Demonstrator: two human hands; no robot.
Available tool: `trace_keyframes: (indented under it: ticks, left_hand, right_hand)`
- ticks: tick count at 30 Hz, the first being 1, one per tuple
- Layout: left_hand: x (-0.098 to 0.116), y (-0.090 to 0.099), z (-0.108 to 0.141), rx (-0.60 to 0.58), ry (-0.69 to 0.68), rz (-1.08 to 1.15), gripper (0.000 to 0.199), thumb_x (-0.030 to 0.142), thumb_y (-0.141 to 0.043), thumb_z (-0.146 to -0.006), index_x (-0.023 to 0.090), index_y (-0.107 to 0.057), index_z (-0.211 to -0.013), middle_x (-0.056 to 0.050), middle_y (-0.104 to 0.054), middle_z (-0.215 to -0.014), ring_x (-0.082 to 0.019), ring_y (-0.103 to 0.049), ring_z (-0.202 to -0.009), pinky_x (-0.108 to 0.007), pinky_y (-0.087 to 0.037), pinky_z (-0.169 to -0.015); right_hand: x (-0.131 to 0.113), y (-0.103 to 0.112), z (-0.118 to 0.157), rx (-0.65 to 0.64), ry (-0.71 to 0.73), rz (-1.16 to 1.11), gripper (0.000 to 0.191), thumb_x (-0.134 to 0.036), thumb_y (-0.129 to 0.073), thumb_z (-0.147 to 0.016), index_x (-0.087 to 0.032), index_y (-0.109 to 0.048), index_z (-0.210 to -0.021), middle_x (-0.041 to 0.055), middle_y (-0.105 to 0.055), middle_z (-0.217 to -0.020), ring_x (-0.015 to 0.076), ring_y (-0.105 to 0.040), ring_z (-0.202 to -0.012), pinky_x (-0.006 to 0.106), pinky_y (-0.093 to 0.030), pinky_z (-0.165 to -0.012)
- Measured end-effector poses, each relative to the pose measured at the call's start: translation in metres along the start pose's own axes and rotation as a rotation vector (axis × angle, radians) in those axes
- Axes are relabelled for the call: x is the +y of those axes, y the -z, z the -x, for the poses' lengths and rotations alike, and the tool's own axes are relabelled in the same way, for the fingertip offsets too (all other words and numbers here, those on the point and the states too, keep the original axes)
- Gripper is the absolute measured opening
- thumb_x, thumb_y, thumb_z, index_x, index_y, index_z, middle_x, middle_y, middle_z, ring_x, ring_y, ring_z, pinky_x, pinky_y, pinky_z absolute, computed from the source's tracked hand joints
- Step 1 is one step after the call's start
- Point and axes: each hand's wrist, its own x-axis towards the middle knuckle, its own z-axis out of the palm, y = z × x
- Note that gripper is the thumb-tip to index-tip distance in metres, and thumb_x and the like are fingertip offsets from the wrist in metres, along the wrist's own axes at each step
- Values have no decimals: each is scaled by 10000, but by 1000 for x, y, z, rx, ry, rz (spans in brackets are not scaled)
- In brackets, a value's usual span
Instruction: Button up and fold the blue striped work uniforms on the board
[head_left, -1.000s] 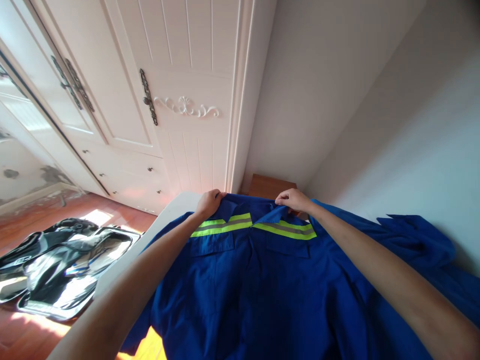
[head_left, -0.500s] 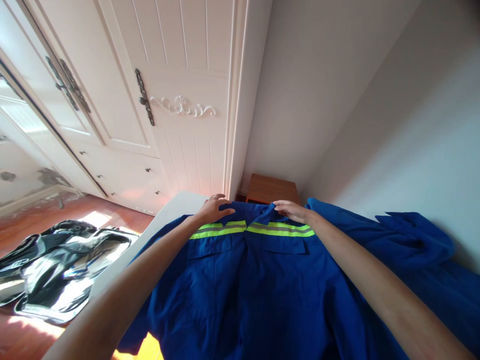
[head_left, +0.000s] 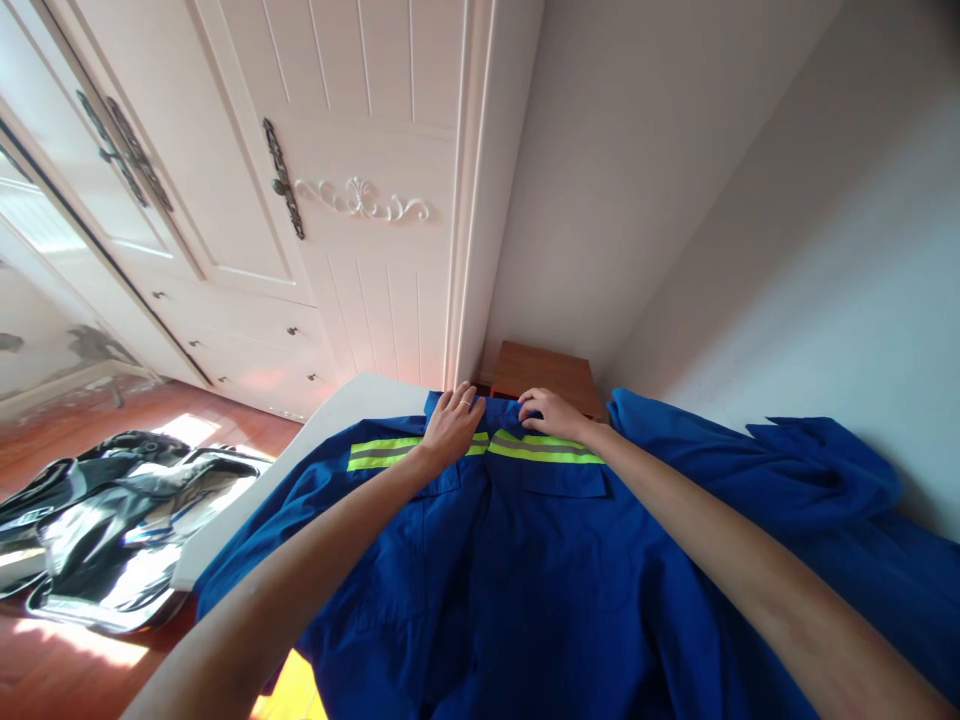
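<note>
A blue work jacket (head_left: pixel 525 580) with yellow-green reflective strips across the chest lies front up, its collar at the far end. My left hand (head_left: pixel 452 425) rests on the left side of the collar, palm down, with its fingers stretched out and a ring on one of them. On the collar's other side, my right hand (head_left: pixel 553 413) has its fingers bent and closed on the collar edge. Part of the collar is hidden beneath both hands. To the right lies more blue clothing (head_left: pixel 750 480), bunched up.
The jacket lies on a white tabletop (head_left: pixel 367 395). Beyond it stand a brown wooden cabinet (head_left: pixel 541 370) and a white wardrobe (head_left: pixel 375 220). An open suitcase (head_left: pixel 112 530) with things in it lies on the floor at the left. A wall (head_left: pixel 847 270) rises on the right.
My left hand has moved right and flattened onto the collar. My right hand has shifted left, and the collar corner it held up is now lower. The jacket's left shoulder is more spread out.
</note>
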Motion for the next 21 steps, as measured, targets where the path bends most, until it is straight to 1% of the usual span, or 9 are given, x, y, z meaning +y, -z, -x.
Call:
trace_keyframes:
  ticks: [2, 6, 8, 11, 13, 15, 16, 19, 21]
  left_hand:
    - [5, -3, 8, 55, -64, -1, 445, 108, -476, -877, 139, -537, -1317, -184, -478, -1458, -301, -292, -1454, -463, -306, -1138]
    - [13, -11, 26, 8, -133, 41, 354, 166, -435, -921, 124, -603, -1229, -171, -543, -1397, -291, -352, -1429, -437, -344, -1129]
    - [15, -18, 32, -20, -98, 83, 367, 168, -396, -940, 122, -596, -1244, -160, -557, -1394, -278, -388, -1412, -436, -343, -1141]
    - [16, -27, 35, -41, 45, 149, 406, 197, -378, -954, 99, -550, -1308, -177, -522, -1439, -283, -390, -1416, -442, -347, -1150]
    - [16, -30, 36, -25, 109, 177, 458, 219, -406, -945, 76, -490, -1372, -202, -418, -1519, -293, -333, -1449, -436, -340, -1159]
    - [16, -31, 38, 10, 144, 188, 519, 225, -427, -932, 69, -420, -1428, -210, -328, -1570, -297, -270, -1476, -442, -326, -1167]
    - [15, -30, 39, 20, 156, 191, 538, 225, -425, -930, 71, -394, -1445, -207, -338, -1566, -298, -255, -1482, -457, -313, -1173]
    - [13, -26, 44, -18, 132, 197, 550, 229, -404, -937, 71, -366, -1463, -184, -497, -1468, -295, -278, -1473, -496, -253, -1196]
    - [12, -21, 46, -37, 77, 184, 568, 205, -402, -925, 60, -351, -1473, -174, -500, -1469, -287, -268, -1477, -485, -219, -1211]
  right_hand:
    - [-6, 0, -8, 7, 11, 27, 70, -184, -697, -824, -227, -752, -830, 69, -672, -1120, 233, -597, -1106, 376, -429, -1002]
    - [-11, -2, -25, 52, -32, 92, 128, -165, -622, -875, -216, -740, -875, 50, -720, -963, 203, -633, -937, 323, -446, -879]
    - [-14, -7, -34, 81, -64, 126, 150, -171, -591, -896, -211, -735, -879, 48, -734, -926, 201, -638, -897, 321, -434, -861]
    - [-22, -19, -46, 110, -92, 172, 175, -174, -576, -903, -207, -737, -839, 60, -747, -911, 214, -643, -924, 342, -407, -903]
    - [-28, -29, -51, 125, -97, 189, 176, -182, -577, -902, -207, -743, -847, 75, -752, -924, 222, -645, -965, 358, -391, -943]
    - [-33, -34, -53, 157, -99, 191, 200, -203, -545, -926, -212, -745, -922, 85, -751, -990, 225, -637, -1025, 371, -381, -981]
    - [-34, -33, -52, 180, -102, 187, 234, -215, -507, -948, -212, -739, -978, 88, -745, -1039, 225, -629, -1056, 375, -382, -994]
    - [-28, -22, -41, 242, -109, 164, 343, -219, -385, -988, -185, -700, -1119, 105, -717, -1145, 229, -612, -1104, 378, -424, -985]
    - [-21, -10, -26, 244, -89, 152, 345, -175, -419, -945, -166, -677, -1174, 114, -700, -1187, 231, -605, -1128, 372, -444, -987]
